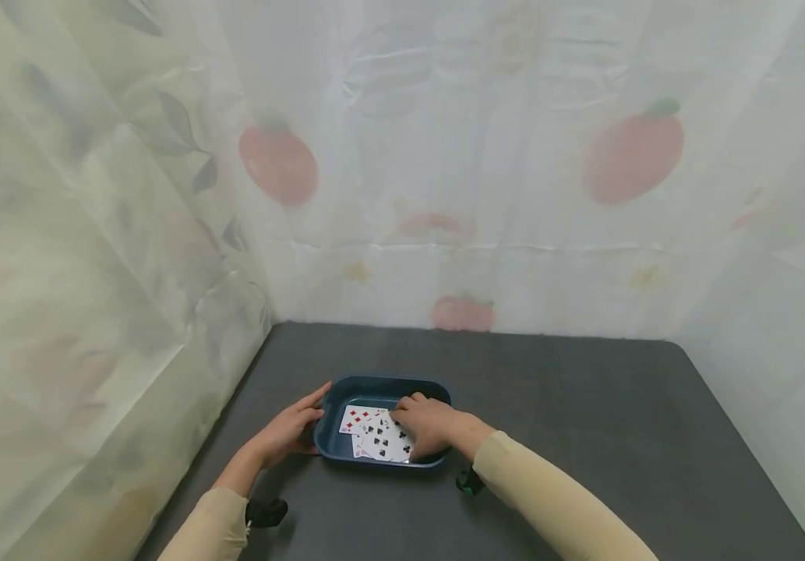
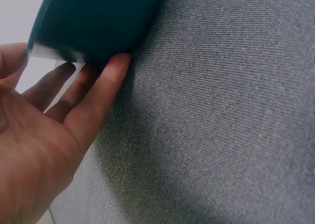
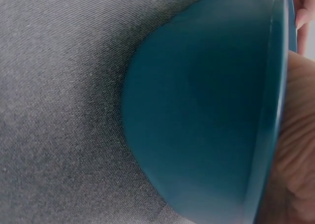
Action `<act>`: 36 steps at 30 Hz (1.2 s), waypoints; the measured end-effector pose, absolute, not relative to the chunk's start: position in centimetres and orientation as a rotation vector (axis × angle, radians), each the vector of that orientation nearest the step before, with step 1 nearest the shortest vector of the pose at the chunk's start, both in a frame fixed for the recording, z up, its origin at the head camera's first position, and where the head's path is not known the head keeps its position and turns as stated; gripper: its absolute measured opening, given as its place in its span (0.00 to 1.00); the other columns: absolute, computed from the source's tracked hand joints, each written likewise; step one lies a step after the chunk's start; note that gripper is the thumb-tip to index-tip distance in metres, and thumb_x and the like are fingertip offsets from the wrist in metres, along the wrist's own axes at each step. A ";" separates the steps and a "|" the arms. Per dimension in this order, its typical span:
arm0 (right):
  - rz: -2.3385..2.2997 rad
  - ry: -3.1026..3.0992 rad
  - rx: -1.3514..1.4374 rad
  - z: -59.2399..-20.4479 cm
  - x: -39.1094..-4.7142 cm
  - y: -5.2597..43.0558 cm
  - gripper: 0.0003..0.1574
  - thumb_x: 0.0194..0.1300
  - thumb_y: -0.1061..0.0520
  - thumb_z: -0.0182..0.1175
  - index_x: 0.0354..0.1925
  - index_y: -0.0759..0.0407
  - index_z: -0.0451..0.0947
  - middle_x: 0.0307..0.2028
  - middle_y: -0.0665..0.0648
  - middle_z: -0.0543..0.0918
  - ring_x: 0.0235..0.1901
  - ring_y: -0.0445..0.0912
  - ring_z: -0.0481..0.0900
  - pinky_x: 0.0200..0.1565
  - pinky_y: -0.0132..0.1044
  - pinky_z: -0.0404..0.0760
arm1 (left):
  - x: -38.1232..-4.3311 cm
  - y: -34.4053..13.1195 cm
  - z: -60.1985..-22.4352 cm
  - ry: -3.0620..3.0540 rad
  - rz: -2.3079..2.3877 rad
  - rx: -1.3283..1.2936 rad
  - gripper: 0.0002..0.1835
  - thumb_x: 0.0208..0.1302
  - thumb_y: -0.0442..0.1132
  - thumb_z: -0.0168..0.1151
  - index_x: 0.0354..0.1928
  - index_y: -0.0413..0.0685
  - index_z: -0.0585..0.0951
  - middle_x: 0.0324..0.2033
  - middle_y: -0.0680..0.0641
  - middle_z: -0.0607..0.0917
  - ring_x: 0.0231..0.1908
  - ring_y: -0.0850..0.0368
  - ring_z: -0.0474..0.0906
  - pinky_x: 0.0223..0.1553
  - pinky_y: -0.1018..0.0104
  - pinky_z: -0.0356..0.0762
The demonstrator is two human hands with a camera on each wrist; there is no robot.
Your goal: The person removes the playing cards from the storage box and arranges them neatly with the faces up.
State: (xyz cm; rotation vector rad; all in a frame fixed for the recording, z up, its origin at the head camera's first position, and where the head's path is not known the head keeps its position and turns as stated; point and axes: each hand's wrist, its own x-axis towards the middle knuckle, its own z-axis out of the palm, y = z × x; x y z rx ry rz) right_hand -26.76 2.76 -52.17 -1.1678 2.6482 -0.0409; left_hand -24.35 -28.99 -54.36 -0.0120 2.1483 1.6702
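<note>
A dark blue rectangular tray point(image 1: 346, 382) with rounded corners stands on the table. Several playing cards point(image 1: 377, 438) lie fanned face up in it, with red diamonds and black spades and clubs showing. My left hand point(image 1: 286, 428) touches the outside of the tray's left end. In the left wrist view its fingers point(image 2: 98, 96) reach fairly straight against the wall. My right hand point(image 1: 430, 425) reaches over the right rim and grips cards at the right of the fan. Its fingertips are partly hidden, and the tray wall point(image 3: 206, 106) blocks them from the right wrist view.
The dark grey fabric-covered table point(image 1: 584, 436) extends around the tray, widest to the right. Pale plastic curtains with fruit prints point(image 1: 465, 195) hang behind and along both sides. A black strap piece point(image 1: 265, 513) sits at the left wrist.
</note>
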 end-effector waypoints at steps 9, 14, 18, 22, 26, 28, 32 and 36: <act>-0.058 2.671 -1.090 -52.0 -27.0 2.7 0.50 0.53 0.34 0.77 0.70 0.46 0.73 0.63 0.48 0.72 0.59 0.45 0.69 0.60 0.42 0.73 | -24.6 -28.7 -54.2 2.142 1.691 0.005 0.32 0.81 0.41 0.48 0.81 0.69 0.56 0.74 0.33 0.60 0.58 0.39 0.73 0.42 0.45 0.83; -0.032 2.698 -1.092 -52.0 -27.1 2.7 0.50 0.53 0.34 0.77 0.70 0.46 0.72 0.63 0.49 0.73 0.59 0.45 0.69 0.61 0.41 0.72 | -24.7 -28.5 -53.9 2.153 1.692 0.015 0.32 0.80 0.41 0.48 0.81 0.69 0.56 0.75 0.33 0.59 0.60 0.38 0.71 0.42 0.44 0.83; -0.022 2.719 -1.138 -52.1 -26.8 2.8 0.51 0.53 0.33 0.76 0.71 0.46 0.71 0.63 0.49 0.74 0.60 0.46 0.68 0.62 0.42 0.72 | -24.5 -28.5 -54.0 2.163 1.694 -0.002 0.32 0.80 0.40 0.49 0.81 0.68 0.57 0.74 0.33 0.60 0.59 0.38 0.71 0.41 0.45 0.83; -0.069 2.756 -1.199 -52.0 -26.6 3.0 0.53 0.53 0.30 0.74 0.72 0.46 0.70 0.64 0.50 0.73 0.62 0.47 0.68 0.62 0.42 0.71 | -24.3 -28.5 -54.3 2.187 1.676 -0.009 0.32 0.80 0.40 0.49 0.81 0.68 0.58 0.76 0.35 0.58 0.60 0.38 0.70 0.39 0.47 0.83; -0.204 2.774 -1.221 -50.4 -26.4 3.8 0.56 0.55 0.29 0.73 0.74 0.49 0.68 0.66 0.51 0.72 0.65 0.48 0.66 0.64 0.43 0.71 | -24.0 -28.7 -54.6 2.199 1.670 0.003 0.31 0.81 0.40 0.48 0.81 0.69 0.58 0.77 0.35 0.56 0.61 0.37 0.69 0.39 0.47 0.84; -0.278 2.781 -1.223 -49.3 -26.3 4.5 0.57 0.56 0.30 0.73 0.75 0.50 0.67 0.67 0.52 0.71 0.66 0.48 0.65 0.64 0.43 0.71 | -23.8 -28.7 -54.7 2.196 1.673 0.012 0.31 0.81 0.40 0.48 0.81 0.69 0.57 0.77 0.34 0.56 0.61 0.37 0.69 0.39 0.47 0.84; -0.380 2.815 -1.201 -47.1 -26.7 6.9 0.57 0.57 0.32 0.73 0.76 0.52 0.65 0.67 0.54 0.71 0.67 0.50 0.64 0.63 0.46 0.71 | -23.8 -28.6 -54.5 2.200 1.675 0.020 0.31 0.82 0.41 0.47 0.81 0.69 0.57 0.77 0.35 0.55 0.63 0.36 0.68 0.41 0.46 0.84; -0.456 2.862 -1.103 -45.9 -27.6 10.1 0.57 0.57 0.33 0.73 0.76 0.54 0.65 0.68 0.56 0.71 0.68 0.52 0.63 0.63 0.49 0.71 | -23.9 -28.6 -54.5 2.202 1.672 0.012 0.31 0.82 0.41 0.47 0.81 0.68 0.56 0.78 0.36 0.54 0.63 0.36 0.67 0.41 0.46 0.83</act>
